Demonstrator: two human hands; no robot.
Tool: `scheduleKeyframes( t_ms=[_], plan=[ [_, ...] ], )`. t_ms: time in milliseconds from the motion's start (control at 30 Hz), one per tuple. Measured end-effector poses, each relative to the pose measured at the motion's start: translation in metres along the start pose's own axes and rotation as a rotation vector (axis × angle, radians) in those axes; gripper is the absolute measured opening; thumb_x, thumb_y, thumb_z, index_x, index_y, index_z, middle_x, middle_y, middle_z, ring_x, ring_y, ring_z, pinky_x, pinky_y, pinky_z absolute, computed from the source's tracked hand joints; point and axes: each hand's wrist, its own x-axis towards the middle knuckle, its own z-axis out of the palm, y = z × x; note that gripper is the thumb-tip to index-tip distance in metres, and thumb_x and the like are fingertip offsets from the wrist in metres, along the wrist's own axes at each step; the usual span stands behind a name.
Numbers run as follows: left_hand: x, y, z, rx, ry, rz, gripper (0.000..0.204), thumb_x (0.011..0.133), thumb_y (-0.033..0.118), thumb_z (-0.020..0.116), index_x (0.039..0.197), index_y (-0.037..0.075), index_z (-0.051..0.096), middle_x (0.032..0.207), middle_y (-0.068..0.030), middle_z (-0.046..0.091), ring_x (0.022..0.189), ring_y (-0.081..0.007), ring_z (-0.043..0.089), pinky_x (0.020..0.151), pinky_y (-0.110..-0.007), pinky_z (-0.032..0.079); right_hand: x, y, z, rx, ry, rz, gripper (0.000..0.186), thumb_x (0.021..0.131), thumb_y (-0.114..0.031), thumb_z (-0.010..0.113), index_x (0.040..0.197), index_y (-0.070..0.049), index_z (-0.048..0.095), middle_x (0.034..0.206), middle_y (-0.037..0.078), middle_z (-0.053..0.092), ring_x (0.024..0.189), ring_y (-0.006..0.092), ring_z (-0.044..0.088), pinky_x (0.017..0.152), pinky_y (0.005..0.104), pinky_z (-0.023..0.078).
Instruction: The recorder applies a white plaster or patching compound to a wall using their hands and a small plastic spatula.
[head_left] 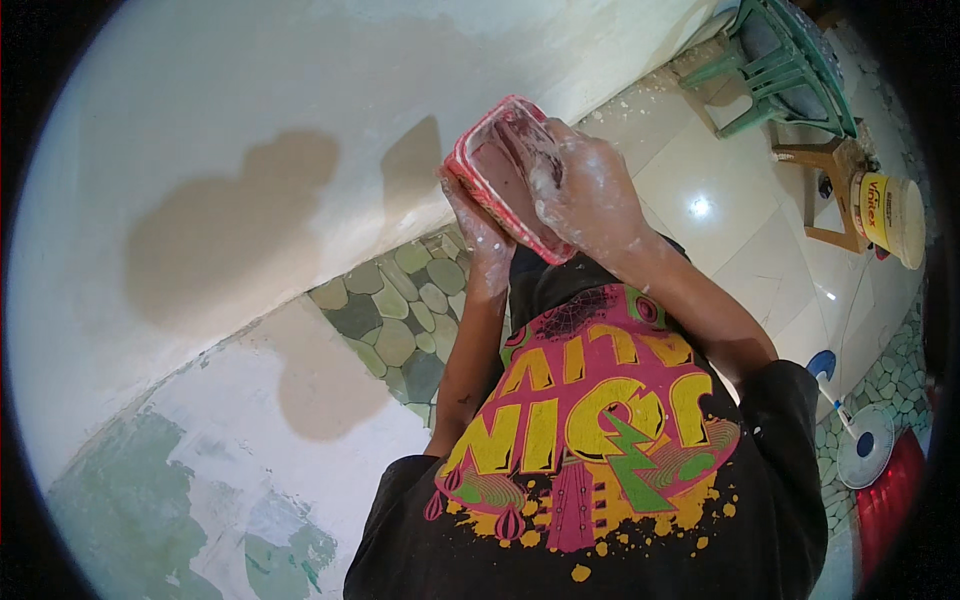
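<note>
A red plastic rectangular container (495,170), smeared with white paste and tilted, is held up in front of my body. My left hand (477,225) grips it from the left side and underneath, its fingers mostly hidden behind it. My right hand (590,195), speckled with white, is at the container's right rim, its fingers bent down into the inside among white paste; whether they hold anything in there I cannot make out.
A pale wall (200,100) runs along the left, above a patched white-and-green surface (200,480) and pebble-patterned tiles (390,320). At right are a green plastic chair (770,80), a wooden stool (815,155), a yellow-labelled bucket (890,220), a fan (865,445) and red cloth-like object (885,530).
</note>
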Motion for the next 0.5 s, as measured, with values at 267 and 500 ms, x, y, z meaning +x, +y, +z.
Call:
scheduleKeyframes(
  t_ms=[267,500],
  plan=[
    [0.005,-0.008,-0.011,-0.058,-0.121,0.070,0.077,0.094,0.069,0.034,0.142,0.008,0.042,0.143,-0.0078,0.045,0.132,-0.0246,0.042,0.113,-0.040,0.030,0.007,0.001,0.007,0.336,-0.038,0.059,0.029,0.081,0.003,0.055,0.109,0.008,0.060,0.085,0.018,0.068,0.080,0.0203,0.067,0.075,0.0340,0.052],
    [0.007,-0.009,-0.019,-0.021,-0.088,0.134,0.079,0.093,0.070,0.036,0.141,0.008,0.043,0.142,-0.0081,0.046,0.130,-0.0243,0.043,0.113,-0.040,0.030,0.006,0.008,0.014,0.557,0.032,0.021,0.035,0.076,-0.002,0.056,0.108,0.010,0.061,0.087,0.026,0.068,0.080,0.0311,0.069,0.078,0.0372,0.052]
  ],
)
